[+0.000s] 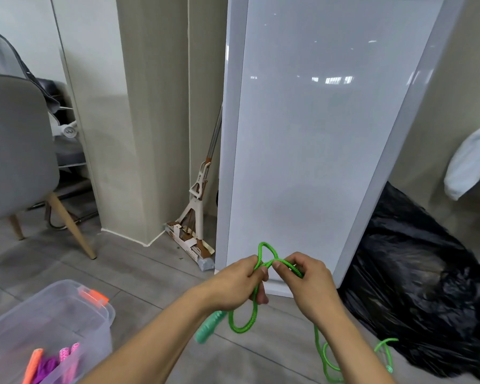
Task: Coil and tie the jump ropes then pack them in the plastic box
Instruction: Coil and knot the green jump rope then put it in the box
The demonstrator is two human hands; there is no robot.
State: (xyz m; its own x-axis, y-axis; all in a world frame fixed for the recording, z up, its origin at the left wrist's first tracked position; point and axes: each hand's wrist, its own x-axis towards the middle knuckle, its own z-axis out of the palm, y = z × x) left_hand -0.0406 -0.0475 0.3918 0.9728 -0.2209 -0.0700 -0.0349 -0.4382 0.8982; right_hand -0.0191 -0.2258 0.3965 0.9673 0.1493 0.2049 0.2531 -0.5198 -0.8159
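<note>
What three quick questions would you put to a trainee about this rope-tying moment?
1. True or false: the left hand and the right hand both grip the green jump rope.
2. Where is the clear plastic box? A) on the floor, lower left of the view; B) on the grey chair; C) behind the black bag.
3. Fill the gap: the rope already lying in the box is ____.

Key: 1 true; 2 A; 3 purple.
</note>
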